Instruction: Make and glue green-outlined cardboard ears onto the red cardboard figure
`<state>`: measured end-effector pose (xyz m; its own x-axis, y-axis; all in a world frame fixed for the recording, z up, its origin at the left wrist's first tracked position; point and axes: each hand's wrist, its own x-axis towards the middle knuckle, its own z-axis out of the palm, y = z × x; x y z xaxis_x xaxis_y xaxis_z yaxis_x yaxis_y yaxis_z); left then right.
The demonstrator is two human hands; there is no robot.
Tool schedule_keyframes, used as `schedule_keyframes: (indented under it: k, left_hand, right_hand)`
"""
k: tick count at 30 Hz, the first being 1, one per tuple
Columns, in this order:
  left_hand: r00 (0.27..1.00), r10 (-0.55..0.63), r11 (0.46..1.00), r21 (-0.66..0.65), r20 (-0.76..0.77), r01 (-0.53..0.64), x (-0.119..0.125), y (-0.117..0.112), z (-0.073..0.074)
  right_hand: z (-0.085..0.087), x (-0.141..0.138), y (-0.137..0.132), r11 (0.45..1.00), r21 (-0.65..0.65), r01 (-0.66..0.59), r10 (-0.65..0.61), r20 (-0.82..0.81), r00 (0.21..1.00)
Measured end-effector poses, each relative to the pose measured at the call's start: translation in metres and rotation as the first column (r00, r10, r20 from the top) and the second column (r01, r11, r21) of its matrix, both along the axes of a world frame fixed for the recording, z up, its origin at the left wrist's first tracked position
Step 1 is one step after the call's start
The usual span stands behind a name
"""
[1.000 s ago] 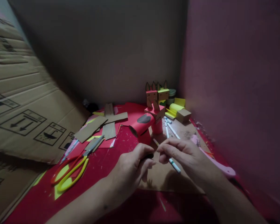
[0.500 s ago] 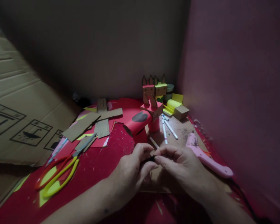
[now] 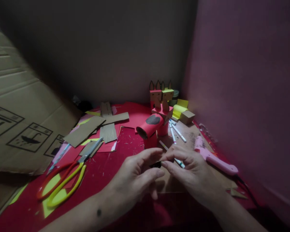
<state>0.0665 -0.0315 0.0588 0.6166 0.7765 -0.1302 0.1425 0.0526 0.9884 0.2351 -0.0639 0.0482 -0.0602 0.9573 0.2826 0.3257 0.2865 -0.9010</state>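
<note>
A small black piece, its kind unclear, lies between my two hands. My right hand pinches its right end between thumb and fingertips. Curled around the left side is my left hand, with the thumb below and the fingers above. Just beyond them stands a red paper-tube animal with a dark patch on its back and a boxy, eared head. White markers lie beside it on a cardboard sheet. Fingers hide part of the black piece.
Scissors with red and yellow handles lie left, near cardboard strips and coloured paper. A pink glue gun with a cord rests right. Two eared figures stand behind, near a yellow roll. A large carton borders the left.
The view has shifted slightly. My left fingers and thumb have spread somewhat around the black piece, while my right hand keeps its pinch. Another marker now shows behind my right hand.
</note>
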Motion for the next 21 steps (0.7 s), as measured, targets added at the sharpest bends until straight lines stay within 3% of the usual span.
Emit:
schedule_keyframes:
  k: [1,3,4,6,7,8,10,12,14,18,19,21]
  left_hand:
    - [1.0,-0.026,0.999,0.026,-0.001,0.026,0.001,-0.001,-0.004]
    - [0.997,-0.021,0.953,0.3,-0.08,0.044,0.0,-0.001,-0.013]
    - [0.989,0.011,0.867,0.495,-0.147,0.064,-0.003,-0.001,-0.018]
    - [0.954,0.114,0.573,0.803,-0.277,0.165,-0.008,0.001,-0.026]
    - [0.931,0.153,0.426,0.872,-0.331,0.24,-0.011,0.002,-0.028]
    - [0.909,0.177,0.313,0.898,-0.376,0.31,-0.013,0.003,-0.03]
    - [0.887,0.183,0.181,0.902,-0.423,0.393,-0.017,0.004,-0.031]
    - [0.893,0.163,0.137,0.906,-0.42,0.401,-0.02,0.007,-0.027]
    - [0.917,0.147,0.147,0.925,-0.372,0.351,-0.026,0.011,-0.02]
    - [0.961,0.221,0.184,0.974,-0.168,0.128,-0.041,0.025,-0.001]
    - [0.958,0.254,0.209,0.975,-0.134,0.081,-0.044,0.03,0.003]
    - [0.938,0.331,0.328,0.945,-0.107,-0.007,-0.049,0.038,0.01]
  right_hand:
    - [0.0,-0.002,0.0,1.0,0.005,0.006,-0.006,0.012,1.0]
    - [-0.001,-0.004,0.0,1.0,-0.003,0.015,-0.015,0.027,1.0]
    - [-0.002,-0.005,0.0,1.0,-0.011,0.02,-0.02,0.034,0.999]
    - [-0.005,-0.007,-0.001,0.999,-0.035,0.029,-0.027,0.047,0.999]
    - [-0.007,-0.009,-0.002,0.999,-0.043,0.034,-0.031,0.056,0.998]
    - [-0.008,-0.01,-0.004,0.998,-0.044,0.041,-0.038,0.069,0.997]
    - [-0.01,-0.012,-0.009,0.998,-0.035,0.06,-0.056,0.102,0.993]
    - [-0.011,-0.008,-0.015,0.996,-0.015,0.088,-0.084,0.164,0.983]
    - [-0.011,0.007,-0.02,0.988,0.019,0.155,-0.155,0.254,0.955]
    - [-0.02,0.06,-0.025,0.9,0.168,0.402,-0.433,0.457,0.777]
    - [-0.025,0.074,-0.025,0.882,0.197,0.429,-0.465,0.515,0.72]
    - [-0.038,0.094,-0.023,0.867,0.207,0.452,-0.474,0.618,0.627]
